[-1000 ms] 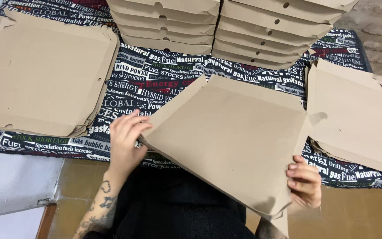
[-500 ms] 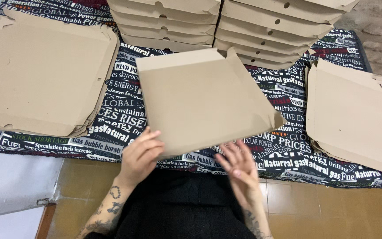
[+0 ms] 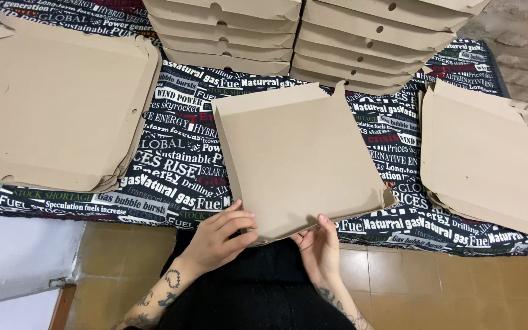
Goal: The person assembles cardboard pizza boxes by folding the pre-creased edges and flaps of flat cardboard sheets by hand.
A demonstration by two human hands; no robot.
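Note:
A flat brown cardboard box blank (image 3: 300, 159) lies in the middle of the table, its near edge sticking out over the table's front. My left hand (image 3: 218, 235) grips that near edge at the left corner, fingers curled over the top. My right hand (image 3: 319, 244) holds the same edge from below, a bit to the right, thumb up against the cardboard. The blank's side flaps are raised slightly along the left and far edges.
A stack of flat blanks (image 3: 56, 104) sits at the left, another stack (image 3: 490, 159) at the right. Two piles of folded boxes (image 3: 227, 30) (image 3: 374, 43) stand at the back. A dark printed cloth (image 3: 172, 165) covers the table; tiled floor lies below.
The blank was held tilted in the air, then swung round and set down flat at the table's middle. Both hands moved together to its near edge.

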